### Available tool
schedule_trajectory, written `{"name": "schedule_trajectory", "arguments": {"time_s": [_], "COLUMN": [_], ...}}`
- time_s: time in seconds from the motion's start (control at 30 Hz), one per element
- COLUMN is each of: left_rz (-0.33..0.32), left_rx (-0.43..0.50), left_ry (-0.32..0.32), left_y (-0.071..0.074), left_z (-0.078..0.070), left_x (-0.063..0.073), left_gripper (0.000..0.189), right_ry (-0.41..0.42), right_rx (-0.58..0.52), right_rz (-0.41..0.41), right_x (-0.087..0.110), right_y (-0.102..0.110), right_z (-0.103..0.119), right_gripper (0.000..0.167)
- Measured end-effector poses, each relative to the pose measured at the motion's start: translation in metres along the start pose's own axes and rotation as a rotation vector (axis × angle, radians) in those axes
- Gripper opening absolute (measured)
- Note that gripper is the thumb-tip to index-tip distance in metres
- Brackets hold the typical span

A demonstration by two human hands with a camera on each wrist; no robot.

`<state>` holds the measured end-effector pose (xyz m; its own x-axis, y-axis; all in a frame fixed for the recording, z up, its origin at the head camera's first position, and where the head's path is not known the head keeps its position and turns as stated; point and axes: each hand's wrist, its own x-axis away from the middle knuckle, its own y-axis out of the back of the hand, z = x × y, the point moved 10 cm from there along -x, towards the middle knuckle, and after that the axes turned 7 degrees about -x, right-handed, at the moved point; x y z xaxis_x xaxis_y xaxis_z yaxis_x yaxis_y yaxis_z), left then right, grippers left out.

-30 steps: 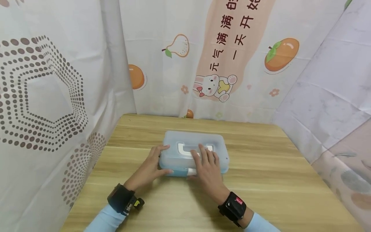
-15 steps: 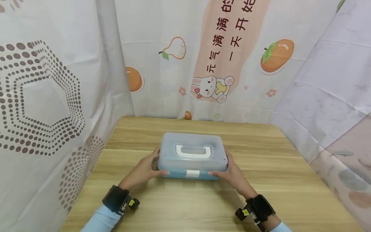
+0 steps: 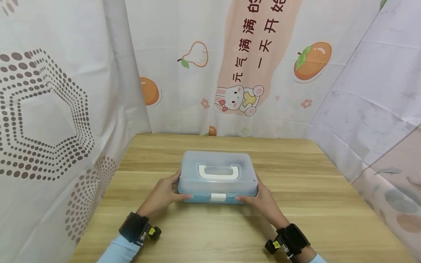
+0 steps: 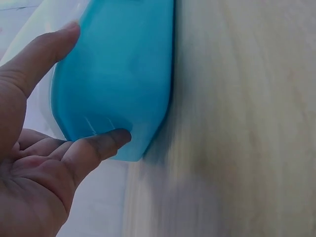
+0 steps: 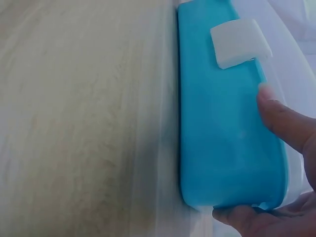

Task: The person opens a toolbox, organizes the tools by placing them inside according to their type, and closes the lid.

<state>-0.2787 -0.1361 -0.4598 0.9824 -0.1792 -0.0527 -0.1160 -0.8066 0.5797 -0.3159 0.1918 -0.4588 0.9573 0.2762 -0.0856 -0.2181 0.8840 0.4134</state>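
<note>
A storage box (image 3: 217, 184) with a blue base and a cloudy clear lid sits on the table, lid down. Its white carry handle (image 3: 218, 176) lies flat on top, and a white latch (image 3: 218, 197) covers the middle of the front edge. At the box's left end, my left hand (image 3: 162, 195) grips the corner, thumb on the front and fingers round the side. My right hand (image 3: 264, 201) holds the right end the same way. In the left wrist view a fingertip presses the blue base (image 4: 118, 84); in the right wrist view the thumb lies near the base's upper edge.
The wood-grain table (image 3: 210, 233) reaches back to a fruit-patterned curtain (image 3: 184, 87). Patterned cloth (image 3: 49, 120) hangs along the left side and a pale marbled sheet (image 3: 378, 91) along the right. Each wrist wears a black strap with a small camera.
My right hand has gone from the lid's handle and latch area to the box's right end. The left hand stays at the left end. Over the last half second the box barely shifts.
</note>
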Motion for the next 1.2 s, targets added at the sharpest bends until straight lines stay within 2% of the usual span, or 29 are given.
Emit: {"name": "schedule_trajectory", "arguments": {"time_s": [0.13,0.23,0.33,0.43,0.6,0.8,1.0,1.2], "left_rz": [-0.016,-0.025,-0.044,-0.058,-0.062,-0.029,-0.008,-0.024], "left_rx": [0.038,0.046,0.015,-0.016,-0.010,-0.028,-0.024,-0.098], "left_ry": [0.003,0.004,0.010,0.015,-0.043,-0.144,-0.173,-0.208], "left_y": [-0.008,-0.015,-0.021,-0.026,-0.039,-0.071,-0.095,-0.117], "left_z": [0.001,0.001,0.001,-0.005,-0.029,-0.061,-0.082,-0.111], "left_x": [-0.008,-0.015,-0.022,-0.036,-0.074,-0.127,-0.167,-0.205], "left_gripper": [0.118,0.116,0.115,0.114,0.115,0.110,0.108,0.109], "right_ry": [0.000,-0.033,-0.073,-0.087,-0.082,-0.076,-0.073,-0.112], "right_rx": [0.012,0.017,0.032,0.042,0.022,-0.034,-0.045,-0.009], "right_rz": [-0.018,-0.028,-0.031,-0.013,0.007,0.019,0.008,-0.033], "right_x": [-0.005,-0.009,-0.013,-0.021,-0.046,-0.070,-0.089,-0.100], "right_y": [0.009,0.016,0.022,0.034,0.070,0.122,0.160,0.206], "right_z": [-0.003,-0.010,-0.017,-0.022,-0.031,-0.051,-0.068,-0.084], "right_gripper": [0.118,0.116,0.111,0.105,0.103,0.095,0.088,0.092]}}
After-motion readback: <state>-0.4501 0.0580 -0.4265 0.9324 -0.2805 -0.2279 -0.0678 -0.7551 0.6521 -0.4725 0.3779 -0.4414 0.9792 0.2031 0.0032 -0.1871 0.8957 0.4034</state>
